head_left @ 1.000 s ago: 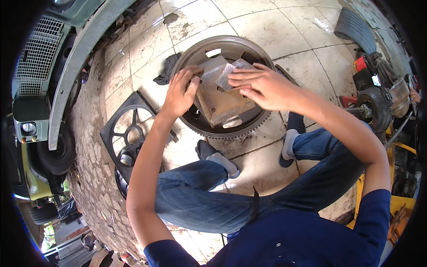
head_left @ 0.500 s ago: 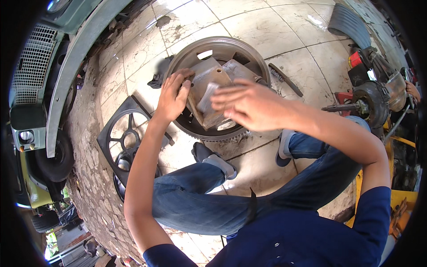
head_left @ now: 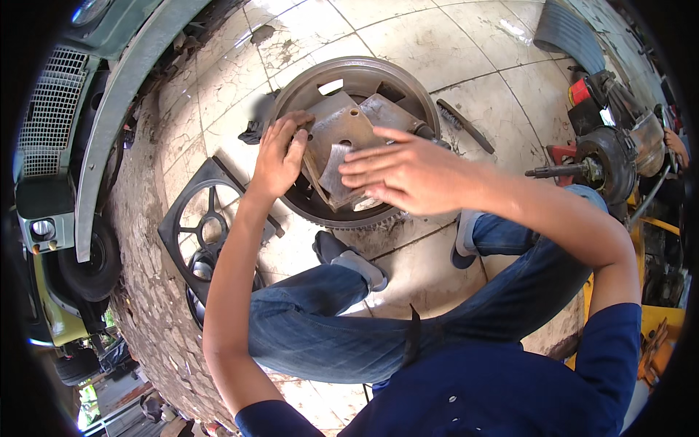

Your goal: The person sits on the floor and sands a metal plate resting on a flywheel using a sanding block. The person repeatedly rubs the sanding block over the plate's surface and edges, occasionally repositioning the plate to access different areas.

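Observation:
A worn metal bracket with flat plates and round holes (head_left: 348, 125) lies inside a round steel wheel rim (head_left: 399, 79) on the floor. My left hand (head_left: 278, 156) grips the bracket's left edge, fingers over its top corner. Across the bracket's face, my right hand (head_left: 389, 171) presses a small grey sheet that looks like sandpaper (head_left: 333, 169), its fingers long and nearly flat on it. The underside of that hand is hidden. Just right of the rim, a wire brush (head_left: 466, 125) lies on the tiles.
A black fan shroud (head_left: 207, 207) lies left of the rim. To the right stand a hub with a shaft (head_left: 601, 171) and yellow metalwork (head_left: 659, 320). A vehicle's front bumper (head_left: 109, 146) curves along the left. A ribbed dark mat (head_left: 568, 33) lies at the far right.
The grey sheet, blurred before, now shows sharply and sits a little lower on the bracket under my right hand. My left hand stays on the bracket's edge.

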### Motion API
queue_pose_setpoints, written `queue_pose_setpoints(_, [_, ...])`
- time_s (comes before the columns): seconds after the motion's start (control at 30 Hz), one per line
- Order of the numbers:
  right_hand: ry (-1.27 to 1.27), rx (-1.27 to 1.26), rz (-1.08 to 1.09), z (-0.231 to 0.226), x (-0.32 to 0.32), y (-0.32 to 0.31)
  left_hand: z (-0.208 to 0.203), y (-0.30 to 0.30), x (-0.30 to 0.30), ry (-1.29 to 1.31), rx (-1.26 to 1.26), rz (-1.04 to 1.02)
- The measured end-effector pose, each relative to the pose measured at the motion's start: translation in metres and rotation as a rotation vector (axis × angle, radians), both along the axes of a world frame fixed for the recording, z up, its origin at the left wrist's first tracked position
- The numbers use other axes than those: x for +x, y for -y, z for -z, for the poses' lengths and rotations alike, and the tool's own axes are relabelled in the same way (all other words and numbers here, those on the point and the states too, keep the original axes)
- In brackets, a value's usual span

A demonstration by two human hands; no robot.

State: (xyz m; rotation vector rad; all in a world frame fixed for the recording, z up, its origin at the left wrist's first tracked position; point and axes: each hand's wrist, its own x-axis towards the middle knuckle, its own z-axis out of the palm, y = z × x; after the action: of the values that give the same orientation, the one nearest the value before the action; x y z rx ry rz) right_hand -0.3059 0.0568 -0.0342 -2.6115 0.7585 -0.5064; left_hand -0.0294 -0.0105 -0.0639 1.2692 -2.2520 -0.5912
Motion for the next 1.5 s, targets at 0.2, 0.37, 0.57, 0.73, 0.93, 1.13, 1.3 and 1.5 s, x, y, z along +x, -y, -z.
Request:
queue_pose_setpoints(0.2, [-0.093, 0.042, 0.258, 0.006, -0.005, 0.024, -0.003, 0.001, 0.000, 0.046, -0.037, -0.003])
queue_pose_setpoints(0.37, [-0.002, 0.038, -0.015, -0.004, 0.005, -0.008, 0.000, 0.000, 0.000, 0.027, -0.027, 0.013])
queue_pose_setpoints(0.57, [-0.068, 0.028, 0.164, 0.009, -0.008, 0.026, -0.001, 0.002, 0.000, 0.022, -0.003, -0.001])
queue_pose_setpoints(0.73, [-0.036, 0.097, 0.017, -0.006, 0.005, 0.002, 0.004, 0.002, 0.001, -0.032, -0.034, -0.009])
queue_pose_setpoints(0.93, [-0.056, 0.020, 0.215, 0.018, -0.002, 0.038, 0.003, 0.004, 0.001, -0.016, -0.048, 0.013])
queue_pose_setpoints(1.13, [0.042, 0.060, -0.001, 0.010, 0.007, 0.019, 0.000, 0.000, 0.000, -0.005, -0.054, 0.009])
queue_pose_setpoints(1.3, [-0.008, 0.012, 0.177, 0.019, -0.012, 0.046, 0.000, 0.001, -0.006, -0.024, -0.073, 0.014])
queue_pose_setpoints(1.5, [0.004, 0.132, -0.070, -0.004, 0.014, 0.008, 0.001, -0.004, 0.004, -0.042, -0.065, -0.014])
